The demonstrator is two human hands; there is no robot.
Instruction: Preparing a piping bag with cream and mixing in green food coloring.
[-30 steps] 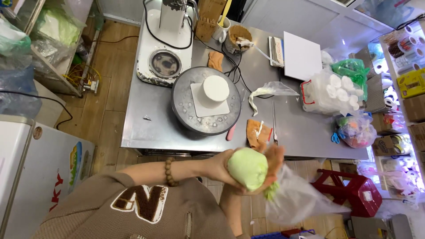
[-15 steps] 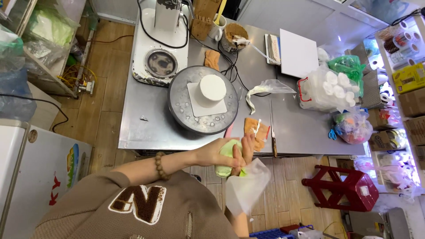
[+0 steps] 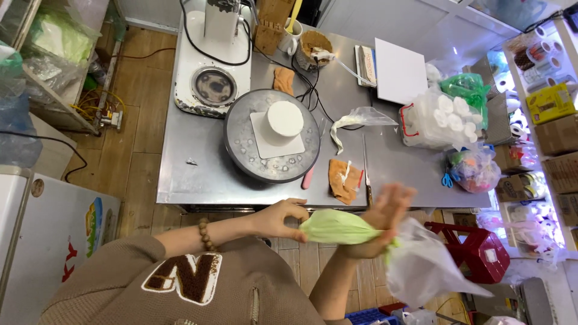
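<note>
I hold a clear piping bag filled with pale green cream (image 3: 337,227) sideways below the table's near edge. My left hand (image 3: 280,218), with a bead bracelet on its wrist, pinches the bag's narrow end. My right hand (image 3: 382,218) wraps the wide end, its fingers partly spread and blurred. The bag's empty plastic (image 3: 424,268) hangs loose to the right of that hand. A small white round cake (image 3: 284,120) stands on a square board on a grey turntable (image 3: 247,162) on the steel table (image 3: 198,174), beyond both hands.
An orange cloth (image 3: 344,179), a long knife (image 3: 365,165) and a pink-handled tool (image 3: 308,178) lie near the table's front edge. A stand mixer base (image 3: 212,84), a white board (image 3: 400,71) and a bag of plastic cups (image 3: 436,117) sit further back. A red stool (image 3: 475,253) stands at the right.
The green bag was bunched in my hands near the table edge. Now it is stretched out sideways between them, and the loose plastic has swung to the right.
</note>
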